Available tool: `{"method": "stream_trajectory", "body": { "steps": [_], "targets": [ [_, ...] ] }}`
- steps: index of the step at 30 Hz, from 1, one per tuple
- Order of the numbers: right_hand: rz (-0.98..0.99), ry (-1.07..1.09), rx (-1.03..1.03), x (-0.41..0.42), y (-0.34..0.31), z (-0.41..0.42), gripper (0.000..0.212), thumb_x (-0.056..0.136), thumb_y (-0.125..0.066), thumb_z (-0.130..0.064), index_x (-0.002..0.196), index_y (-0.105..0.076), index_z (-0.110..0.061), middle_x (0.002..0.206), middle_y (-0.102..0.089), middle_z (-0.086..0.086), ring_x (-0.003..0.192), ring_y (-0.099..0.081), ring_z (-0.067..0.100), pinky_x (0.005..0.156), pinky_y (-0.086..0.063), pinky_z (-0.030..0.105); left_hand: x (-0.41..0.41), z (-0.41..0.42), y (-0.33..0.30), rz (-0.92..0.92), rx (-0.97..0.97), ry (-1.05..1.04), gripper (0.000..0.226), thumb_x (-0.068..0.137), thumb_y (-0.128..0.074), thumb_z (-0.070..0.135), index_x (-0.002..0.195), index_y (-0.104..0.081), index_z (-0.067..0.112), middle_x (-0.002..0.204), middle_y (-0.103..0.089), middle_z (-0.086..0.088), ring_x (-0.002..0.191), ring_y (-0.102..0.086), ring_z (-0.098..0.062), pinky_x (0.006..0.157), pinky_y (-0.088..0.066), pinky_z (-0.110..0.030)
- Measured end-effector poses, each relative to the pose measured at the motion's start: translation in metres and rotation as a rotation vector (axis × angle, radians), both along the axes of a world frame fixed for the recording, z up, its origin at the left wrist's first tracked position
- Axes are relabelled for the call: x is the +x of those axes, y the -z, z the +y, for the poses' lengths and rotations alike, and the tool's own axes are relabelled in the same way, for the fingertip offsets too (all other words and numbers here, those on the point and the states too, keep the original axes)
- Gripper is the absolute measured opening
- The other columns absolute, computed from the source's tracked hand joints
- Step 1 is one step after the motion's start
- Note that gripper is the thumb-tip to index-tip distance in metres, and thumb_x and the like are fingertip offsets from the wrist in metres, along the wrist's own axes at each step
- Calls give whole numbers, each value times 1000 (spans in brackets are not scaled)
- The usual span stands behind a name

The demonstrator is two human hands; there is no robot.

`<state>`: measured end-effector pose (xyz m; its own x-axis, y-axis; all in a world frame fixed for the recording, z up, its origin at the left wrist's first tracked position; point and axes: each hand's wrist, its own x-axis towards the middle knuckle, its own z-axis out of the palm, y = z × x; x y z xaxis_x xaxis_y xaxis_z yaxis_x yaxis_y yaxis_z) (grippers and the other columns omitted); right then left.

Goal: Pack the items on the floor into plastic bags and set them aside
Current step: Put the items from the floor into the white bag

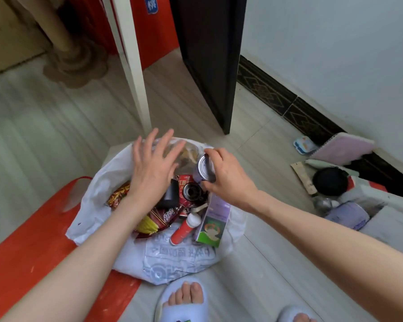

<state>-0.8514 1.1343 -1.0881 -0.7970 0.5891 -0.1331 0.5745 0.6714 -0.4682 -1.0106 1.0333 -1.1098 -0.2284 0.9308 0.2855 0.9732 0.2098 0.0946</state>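
A white plastic bag (172, 263) lies open on the floor and holds several items: a red bottle with a white cap (184, 228), a green and purple carton (213, 226), red snack packets (118, 196), a black case (171, 194) and a red can (184, 182). My right hand (226, 175) grips a purple tin can (204, 168) above the bag's mouth. My left hand (153, 163) hovers over the bag with its fingers spread, holding nothing.
A red bag (33, 252) lies on the floor at the left. To the right lie a black round pouch (329, 181), a purple pack (349, 214), a pink notebook (344, 147), a blue and white packet (304, 144) and white boxes. A dark cabinet (209, 66) and white pole (130, 66) stand behind. My slippered feet (184, 296) are below.
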Motion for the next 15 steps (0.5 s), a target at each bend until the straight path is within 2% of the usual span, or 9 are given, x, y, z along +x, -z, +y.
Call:
{"method": "stream_trajectory", "body": {
  "steps": [2,4,6,8,9,12,15],
  "targets": [
    [23,50,5,-2,4,5,67,77,-67,-22,134,-35,-6,130,-42,14,115,-43,32,97,-38,37,-15,18,-4,21,-73,-1,54,77,-68,19,128,-50,14,125,-55,-16,117,-46,-38,98,-27,-59],
    [57,110,4,-2,8,8,66,78,-68,-21,134,-35,-7,131,-41,13,116,-42,31,97,-38,36,-21,32,-7,-19,-86,-5,55,79,-69,20,129,-49,11,107,-62,-17,100,-56,-35,89,-38,-54],
    [92,144,1,-4,12,9,66,78,-69,-21,133,-36,-7,132,-40,12,117,-41,29,96,-37,34,-23,44,-10,-123,-43,54,40,82,-66,16,118,-57,5,89,-63,-17,84,-58,-34,74,-46,-45],
    [113,132,-5,-7,15,8,68,77,-70,-21,134,-36,-6,132,-41,12,118,-41,29,97,-37,34,-22,52,-13,-201,3,75,16,83,-64,13,95,-66,3,80,-63,-15,77,-58,-34,67,-46,-40],
    [121,113,4,-8,17,6,68,76,-71,-20,134,-37,-6,132,-42,12,117,-41,30,98,-37,34,-22,55,-14,-267,25,35,12,85,-62,13,90,-68,4,79,-63,-14,77,-58,-33,67,-46,-39],
    [145,55,76,-16,26,-1,67,73,-72,-17,130,-41,-4,129,-47,14,113,-45,32,96,-41,38,-22,63,-20,-470,164,-131,15,87,-59,14,94,-71,8,86,-64,-12,81,-60,-29,74,-46,-37],
    [139,-16,138,-28,37,-4,66,69,-75,-15,127,-44,-2,126,-50,16,112,-48,35,90,-47,42,-21,69,-26,-490,215,-169,15,86,-60,12,95,-71,8,88,-64,-11,81,-60,-25,75,-43,-30]
  ]
}}
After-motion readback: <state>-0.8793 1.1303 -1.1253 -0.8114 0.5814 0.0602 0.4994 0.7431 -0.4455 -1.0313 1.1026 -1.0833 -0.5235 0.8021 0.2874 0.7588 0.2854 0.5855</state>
